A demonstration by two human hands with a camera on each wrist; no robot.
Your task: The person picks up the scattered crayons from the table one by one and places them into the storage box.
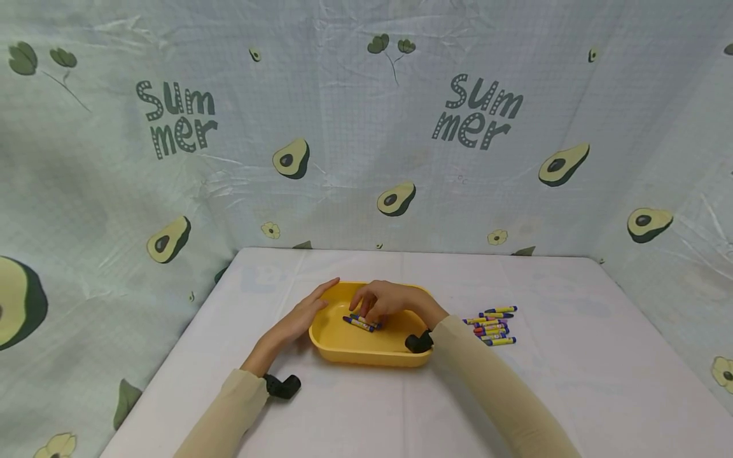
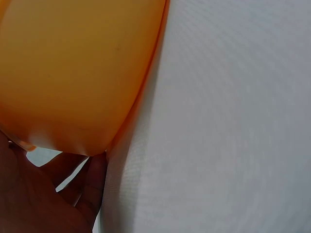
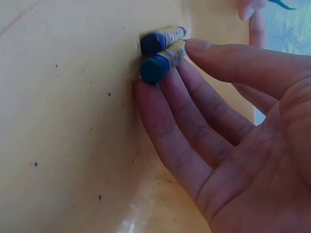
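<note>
My left hand [image 1: 298,319] holds the left side of a yellow plastic tray [image 1: 366,357], thumb at the rim and fingers against the outer wall [image 2: 82,87]. Inside the tray, my right hand [image 1: 388,299] reaches down with curled fingers. Between its thumb and fingers it pinches a crayon with a blue-green end [image 3: 154,70]. Right beside that lies a second crayon with a dark blue end [image 3: 153,43], in a yellow wrapper; from above, this crayon [image 1: 357,324] shows on the tray floor. The right fingers partly cover the pinched crayon in the head view.
To the right of the tray, several crayons [image 1: 491,328] with yellow wrappers lie in a loose pile on the white tabletop [image 1: 572,356]. A patterned cloth [image 1: 355,127] with avocados hangs behind and at the sides. Each wrist wears a black camera mount [image 1: 282,386].
</note>
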